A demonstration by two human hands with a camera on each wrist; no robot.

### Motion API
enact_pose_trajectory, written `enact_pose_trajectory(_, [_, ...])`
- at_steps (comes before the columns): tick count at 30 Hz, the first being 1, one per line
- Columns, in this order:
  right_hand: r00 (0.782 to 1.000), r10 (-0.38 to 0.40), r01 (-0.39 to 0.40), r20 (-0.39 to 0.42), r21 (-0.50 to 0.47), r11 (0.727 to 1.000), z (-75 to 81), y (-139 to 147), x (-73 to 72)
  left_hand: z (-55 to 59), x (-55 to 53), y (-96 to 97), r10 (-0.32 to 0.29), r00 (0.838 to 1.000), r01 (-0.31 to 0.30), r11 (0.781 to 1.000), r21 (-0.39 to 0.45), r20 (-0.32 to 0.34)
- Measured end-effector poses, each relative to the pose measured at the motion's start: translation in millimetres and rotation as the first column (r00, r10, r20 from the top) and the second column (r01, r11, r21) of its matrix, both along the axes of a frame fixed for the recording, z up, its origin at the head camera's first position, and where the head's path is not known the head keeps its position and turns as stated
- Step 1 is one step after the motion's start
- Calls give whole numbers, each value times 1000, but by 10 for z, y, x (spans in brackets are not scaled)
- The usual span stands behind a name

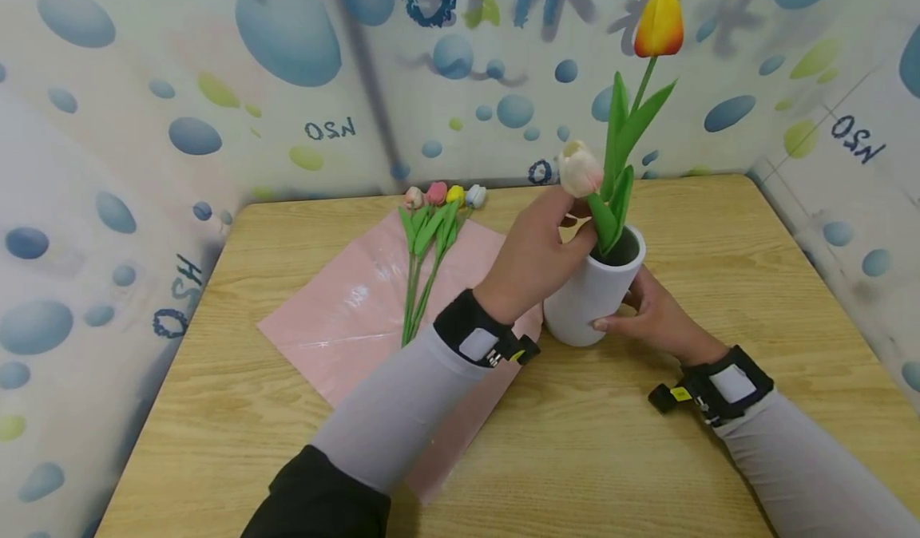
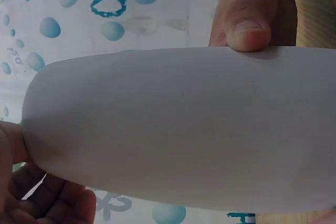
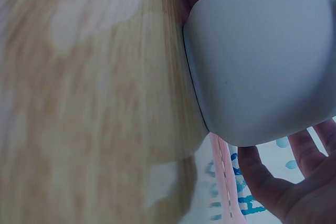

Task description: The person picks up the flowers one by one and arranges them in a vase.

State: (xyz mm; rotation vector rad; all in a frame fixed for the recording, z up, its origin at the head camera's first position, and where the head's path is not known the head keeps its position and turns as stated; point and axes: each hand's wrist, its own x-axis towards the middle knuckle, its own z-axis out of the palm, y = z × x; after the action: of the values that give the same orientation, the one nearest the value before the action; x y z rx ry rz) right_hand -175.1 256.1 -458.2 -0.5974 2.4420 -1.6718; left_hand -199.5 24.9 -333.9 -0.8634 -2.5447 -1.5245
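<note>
Beside a glossy pink sheet [image 1: 327,310], the left hand [image 1: 535,255], fingers curled, pinches a cup-shaped pink-white tulip [image 1: 580,171] above a smooth white cylindrical vase [image 1: 584,302], gripped low by the right hand's [image 1: 667,321] bent fingers.

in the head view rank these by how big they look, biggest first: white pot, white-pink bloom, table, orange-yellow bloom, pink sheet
1. table
2. pink sheet, partly covered by the left arm
3. white pot
4. orange-yellow bloom
5. white-pink bloom, only a little smaller
</note>
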Motion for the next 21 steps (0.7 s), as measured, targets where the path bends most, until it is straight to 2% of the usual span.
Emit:
enact_pose_trajectory(5, [1000, 5, -5, 4, -8, 1000, 2, 0, 3, -55, 1, 6, -10, 1000, 10, 999, 34, 16])
enact_pose_trajectory(10, [1000, 6, -6, 6, -5, 1000, 5, 4, 3, -81, 5, 17, -30, 1000, 30, 998, 56, 5])
enact_pose_trajectory(21, [1000, 10, -10, 11, -8, 1000, -1, 9, -7, -116, 11, 18, -28, 1000, 27, 998, 60, 14])
